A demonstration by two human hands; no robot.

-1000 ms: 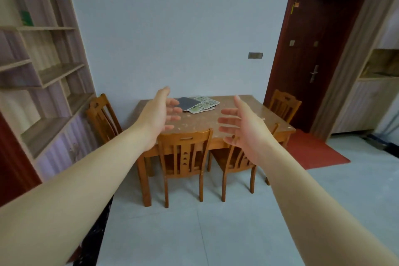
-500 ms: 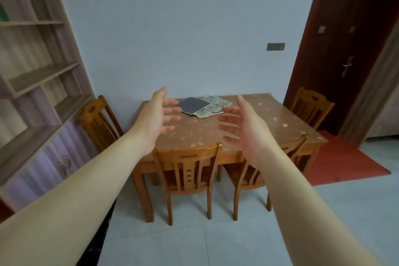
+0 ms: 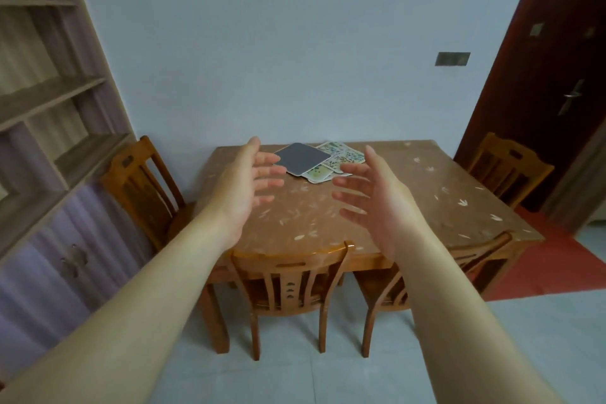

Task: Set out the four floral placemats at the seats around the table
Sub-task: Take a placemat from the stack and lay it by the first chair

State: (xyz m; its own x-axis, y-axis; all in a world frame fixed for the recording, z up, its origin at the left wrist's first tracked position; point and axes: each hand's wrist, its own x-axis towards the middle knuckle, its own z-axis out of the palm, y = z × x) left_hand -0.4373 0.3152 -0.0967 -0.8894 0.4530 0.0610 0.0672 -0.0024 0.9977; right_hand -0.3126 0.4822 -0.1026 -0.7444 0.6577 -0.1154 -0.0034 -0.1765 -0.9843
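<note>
So both hands, left and right, hover mid-frame with fingers spread, empty; placemats stacked above them on the table.

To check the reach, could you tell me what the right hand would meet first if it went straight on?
Probably the placemat pile; the right hand looks clear until then, though depth is unclear.

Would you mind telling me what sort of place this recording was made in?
Most likely a home dining room: a wooden dining table with matching chairs around it, built-in shelving along one wall, and a dark red door.
</note>
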